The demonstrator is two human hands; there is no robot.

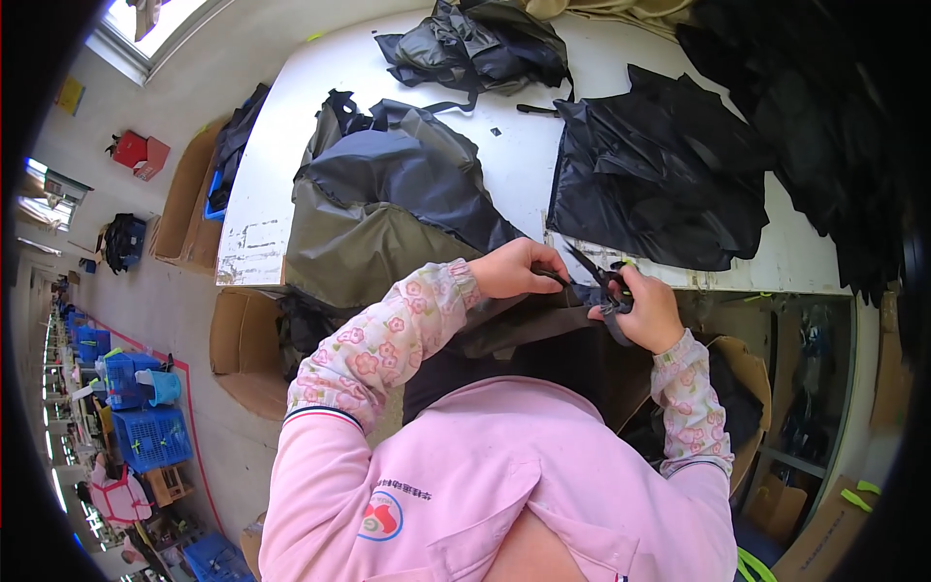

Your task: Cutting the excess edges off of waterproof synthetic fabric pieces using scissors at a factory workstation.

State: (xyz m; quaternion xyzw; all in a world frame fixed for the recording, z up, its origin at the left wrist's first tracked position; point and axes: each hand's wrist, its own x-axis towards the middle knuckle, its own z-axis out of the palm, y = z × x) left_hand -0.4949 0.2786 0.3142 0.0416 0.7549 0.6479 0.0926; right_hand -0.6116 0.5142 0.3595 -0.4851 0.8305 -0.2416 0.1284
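Observation:
Near the front edge of the table, my right hand point(650, 308) is closed round the handles of black scissors point(588, 262), whose blades point up and to the left. A bit of dark fabric or strap hangs by those fingers; I cannot make out which. Just left of the blades, my left hand point(519, 269) pinches an edge of dark fabric. Beside it, a black and olive fabric piece point(388, 184) lies crumpled on the table and drapes over the front edge. Part of the held edge is hidden by my fingers.
On the white table point(254, 213) lie a black fabric piece point(664, 165) at right and a black-olive bundle point(480, 47) at the back. Dark cloth point(795, 126) heaps at the far right. Cardboard boxes point(242, 344) stand below and left; blue crates point(150, 436) line the floor.

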